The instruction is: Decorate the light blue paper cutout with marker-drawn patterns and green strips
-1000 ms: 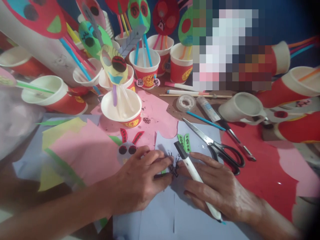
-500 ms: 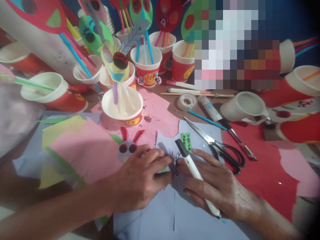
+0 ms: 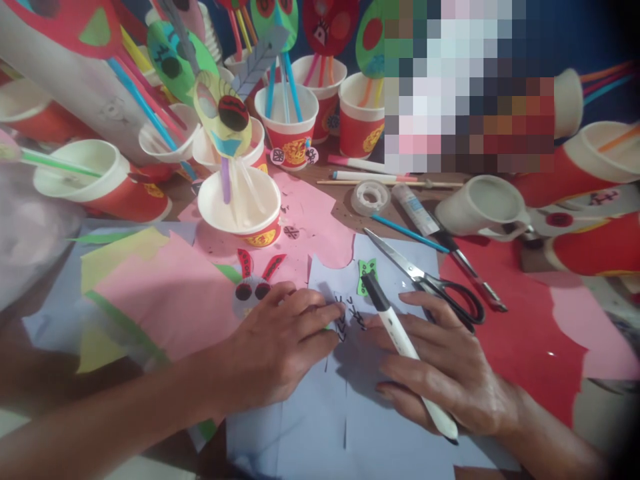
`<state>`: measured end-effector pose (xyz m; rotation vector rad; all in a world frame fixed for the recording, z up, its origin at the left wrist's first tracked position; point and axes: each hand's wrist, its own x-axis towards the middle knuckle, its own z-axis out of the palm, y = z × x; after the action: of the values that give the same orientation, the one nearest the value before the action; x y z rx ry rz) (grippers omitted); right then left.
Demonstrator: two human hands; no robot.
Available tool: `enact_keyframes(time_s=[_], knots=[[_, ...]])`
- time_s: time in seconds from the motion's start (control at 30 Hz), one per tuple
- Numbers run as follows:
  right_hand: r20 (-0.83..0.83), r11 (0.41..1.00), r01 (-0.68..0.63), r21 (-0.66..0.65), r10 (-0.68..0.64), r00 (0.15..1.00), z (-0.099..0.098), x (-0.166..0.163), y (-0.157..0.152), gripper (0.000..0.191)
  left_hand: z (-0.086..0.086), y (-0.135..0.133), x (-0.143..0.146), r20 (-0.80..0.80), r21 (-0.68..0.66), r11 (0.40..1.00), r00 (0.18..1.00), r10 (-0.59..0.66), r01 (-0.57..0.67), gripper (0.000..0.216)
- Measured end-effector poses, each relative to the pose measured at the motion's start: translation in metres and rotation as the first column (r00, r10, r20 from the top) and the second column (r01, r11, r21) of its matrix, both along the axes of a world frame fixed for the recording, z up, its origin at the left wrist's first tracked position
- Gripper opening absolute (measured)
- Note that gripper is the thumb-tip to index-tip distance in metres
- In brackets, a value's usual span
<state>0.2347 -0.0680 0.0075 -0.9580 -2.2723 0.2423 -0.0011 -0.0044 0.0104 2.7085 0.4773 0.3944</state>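
Observation:
A small blue-grey paper piece with black pen strokes (image 3: 341, 324) lies over the blue-grey paper (image 3: 320, 427), under the closed fingertips of my left hand (image 3: 290, 347). Across my right hand (image 3: 445, 360) runs a white marker (image 3: 406, 343), gripped between the fingers with its black end pointing up and left. The right fingertips are close to a second marked strip (image 3: 356, 312). Just above sits a green cutout with black circles (image 3: 368, 277). Beyond my left hand is a paper face with red ears and dark round eyes (image 3: 253, 290), partly hidden by that hand.
Black-handled scissors (image 3: 420, 273) lie right of the green cutout. Behind are a tape roll (image 3: 371, 199), a glue tube (image 3: 414, 210) and a white mug (image 3: 483, 207). Several red-and-white paper cups (image 3: 240, 207) with straws stand at the back. Pink paper (image 3: 175, 287) lies left, red paper (image 3: 520, 340) right.
My right hand, with the marker, has drawn slightly right and away from my left fingertips, exposing more of the black strokes. The whole view has shifted slightly.

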Motion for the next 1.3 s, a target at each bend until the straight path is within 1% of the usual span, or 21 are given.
enact_keyframes(time_s=[0.17, 0.4, 0.57, 0.67, 0.83, 1.1, 1.3], knots=[[-0.013, 1.0, -0.004, -0.001, 0.004, 1.0, -0.0008, 0.0014, 0.0004, 0.008, 0.0008, -0.0004, 0.0004, -0.002, -0.009, 1.0, 1.0, 0.0, 0.0, 0.021], [0.026, 0.997, 0.071, 0.003, -0.071, 0.997, -0.0034, 0.0026, -0.001, 0.005, -0.0004, -0.0008, 0.0005, -0.022, -0.006, 1.0, 1.0, 0.01, -0.01, 0.02], [0.024, 0.999, 0.044, -0.017, -0.043, 0.999, -0.0032, -0.0005, -0.0035, 0.009, -0.0014, -0.0005, 0.0004, -0.025, -0.018, 1.0, 1.0, 0.012, -0.013, 0.018], [0.011, 0.998, 0.049, -0.028, -0.048, 0.999, -0.0029, -0.0001, -0.0021, 0.01, -0.0007, 0.0, 0.0008, -0.018, -0.028, 1.0, 1.0, 0.012, -0.012, 0.018], [0.066, 0.999, 0.032, -0.035, -0.029, 0.997, -0.0045, -0.0001, 0.0007, 0.007, 0.001, 0.0006, 0.0009, -0.014, -0.029, 1.0, 1.0, 0.008, -0.008, 0.018], [0.073, 0.997, 0.07, -0.041, -0.067, 0.995, -0.0064, -0.002, 0.0009, 0.011, 0.0011, 0.0003, 0.0009, -0.017, -0.037, 0.999, 1.0, 0.007, -0.008, 0.018], [0.068, 0.994, 0.085, -0.072, -0.08, 0.994, -0.0046, -0.0027, -0.0021, 0.014, 0.0022, 0.0013, 0.0002, -0.009, -0.035, 0.999, 1.0, -0.001, 0.001, 0.019]])
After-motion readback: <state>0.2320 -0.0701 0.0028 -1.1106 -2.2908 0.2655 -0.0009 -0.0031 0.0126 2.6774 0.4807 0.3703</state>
